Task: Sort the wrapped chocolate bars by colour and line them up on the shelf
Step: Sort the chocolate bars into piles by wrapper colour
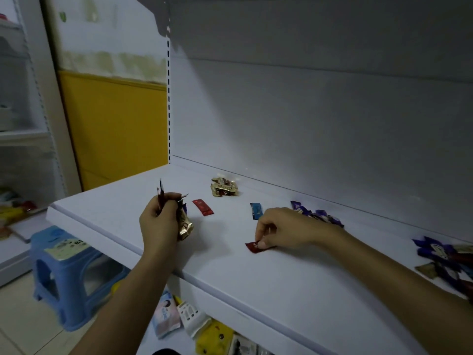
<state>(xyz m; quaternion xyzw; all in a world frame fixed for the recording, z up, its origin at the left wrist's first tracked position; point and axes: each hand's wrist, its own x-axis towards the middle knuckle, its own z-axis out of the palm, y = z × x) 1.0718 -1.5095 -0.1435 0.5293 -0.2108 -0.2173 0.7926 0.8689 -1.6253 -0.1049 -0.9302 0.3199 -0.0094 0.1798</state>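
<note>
The person stands at a white shelf (256, 290) with both bare arms stretched over it. The left hand (160, 221) is curled closed around a bunch of wrapped chocolate bars (184, 225), dark red ends sticking up above the knuckles and a gold one poking out below. The right hand (284, 230) rests low on the shelf, its fingertips pinched on a dark red bar (253, 247) that lies flat on the surface. Between the hands, further back, lie a single red bar (203, 207) and a blue bar (256, 210), well apart. A small heap of gold bars (224, 187) sits near the back wall. Purple bars (317, 215) lie just behind the right wrist, and a mixed pile (445, 260) sits at the far right. A blue plastic stool (64, 275) stands on the floor to the left.
</note>
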